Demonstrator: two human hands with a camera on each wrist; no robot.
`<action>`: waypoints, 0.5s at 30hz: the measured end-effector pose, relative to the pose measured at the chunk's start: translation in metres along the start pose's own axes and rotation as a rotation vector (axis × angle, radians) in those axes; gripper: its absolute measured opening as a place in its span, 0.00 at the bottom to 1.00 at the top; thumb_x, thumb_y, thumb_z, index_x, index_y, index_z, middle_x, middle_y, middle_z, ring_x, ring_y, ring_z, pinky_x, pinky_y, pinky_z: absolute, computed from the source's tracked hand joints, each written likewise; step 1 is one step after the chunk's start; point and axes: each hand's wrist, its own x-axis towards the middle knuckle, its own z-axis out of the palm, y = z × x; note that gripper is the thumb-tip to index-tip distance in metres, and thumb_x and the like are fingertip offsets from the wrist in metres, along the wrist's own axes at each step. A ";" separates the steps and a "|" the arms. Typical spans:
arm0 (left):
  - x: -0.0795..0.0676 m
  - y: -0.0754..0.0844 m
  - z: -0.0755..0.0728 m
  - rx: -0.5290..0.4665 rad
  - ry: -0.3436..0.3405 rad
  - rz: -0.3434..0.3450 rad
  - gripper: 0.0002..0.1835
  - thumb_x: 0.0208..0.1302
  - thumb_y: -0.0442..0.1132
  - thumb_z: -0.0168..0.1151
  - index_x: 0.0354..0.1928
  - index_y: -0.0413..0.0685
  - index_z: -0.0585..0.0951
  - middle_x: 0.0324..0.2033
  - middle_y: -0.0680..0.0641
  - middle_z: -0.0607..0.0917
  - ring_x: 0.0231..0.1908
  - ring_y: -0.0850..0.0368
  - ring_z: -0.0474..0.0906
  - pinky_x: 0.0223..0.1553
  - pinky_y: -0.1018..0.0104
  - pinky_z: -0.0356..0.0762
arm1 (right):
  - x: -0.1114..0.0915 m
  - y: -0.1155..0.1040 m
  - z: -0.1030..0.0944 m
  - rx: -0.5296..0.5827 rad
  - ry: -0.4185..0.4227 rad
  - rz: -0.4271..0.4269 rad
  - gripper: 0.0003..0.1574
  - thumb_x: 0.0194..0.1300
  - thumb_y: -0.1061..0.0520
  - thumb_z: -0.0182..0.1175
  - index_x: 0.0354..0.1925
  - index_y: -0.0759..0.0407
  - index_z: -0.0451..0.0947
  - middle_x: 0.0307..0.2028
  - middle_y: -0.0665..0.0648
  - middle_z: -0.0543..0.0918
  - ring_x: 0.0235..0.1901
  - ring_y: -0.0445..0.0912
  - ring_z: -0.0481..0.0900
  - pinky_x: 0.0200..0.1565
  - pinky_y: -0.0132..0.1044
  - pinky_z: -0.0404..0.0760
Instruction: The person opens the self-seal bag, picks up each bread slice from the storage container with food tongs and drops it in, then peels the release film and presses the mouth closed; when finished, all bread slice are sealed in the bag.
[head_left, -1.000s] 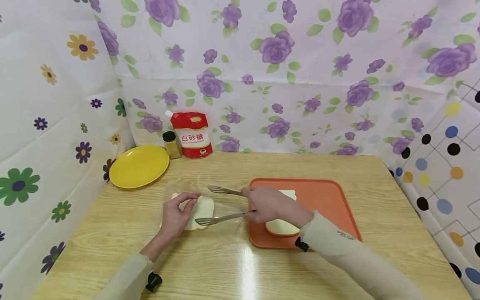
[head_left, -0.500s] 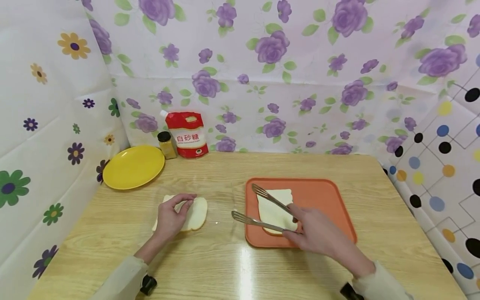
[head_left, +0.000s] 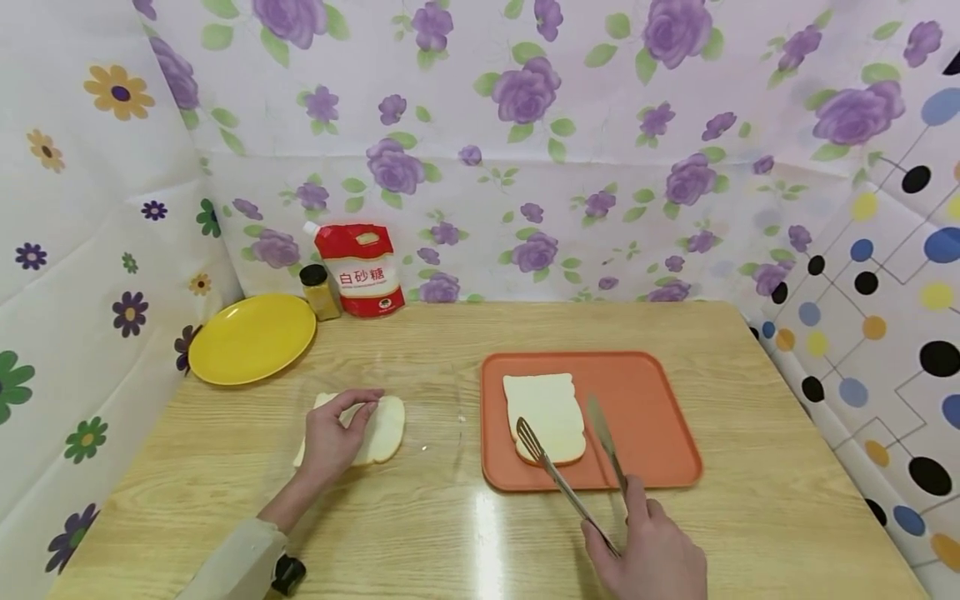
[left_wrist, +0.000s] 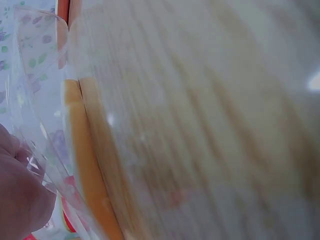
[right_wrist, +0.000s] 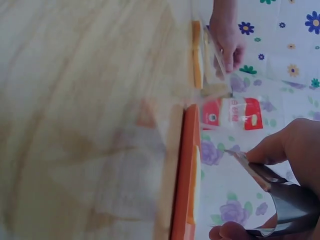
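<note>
My left hand (head_left: 330, 437) pinches the upper edge of a clear plastic bag (head_left: 433, 417). Inside or beneath that film lies a slice of bread (head_left: 388, 429); its crust (left_wrist: 85, 160) shows edge-on in the left wrist view. A pair of metal tongs (head_left: 561, 483) is gripped in my right hand (head_left: 656, 550). Its arms are spread above the orange tray (head_left: 652, 408), one slotted tip over another bread slice (head_left: 543, 408), the other to the right of that slice. Whether the tongs touch the bread, I cannot tell.
At the back left stand a yellow plate (head_left: 251, 342), a black-capped jar (head_left: 320, 293) and a red and white sugar pouch (head_left: 362, 271). Patterned sheets (head_left: 465, 208) enclose the wooden table (head_left: 420, 533) at the back and sides.
My right hand has drawn the tongs from the bagged bread rightward and toward me, over the tray's slice. The left hand keeps its pinch. The head view has turned slightly right.
</note>
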 end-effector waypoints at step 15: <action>-0.001 0.002 -0.001 -0.010 0.001 -0.002 0.10 0.54 0.14 0.66 0.32 0.34 0.84 0.35 0.36 0.88 0.40 0.36 0.85 0.48 0.80 0.73 | -0.013 -0.024 0.020 -0.090 -0.118 0.067 0.52 0.52 0.38 0.72 0.55 0.79 0.70 0.25 0.63 0.76 0.08 0.44 0.64 0.10 0.39 0.65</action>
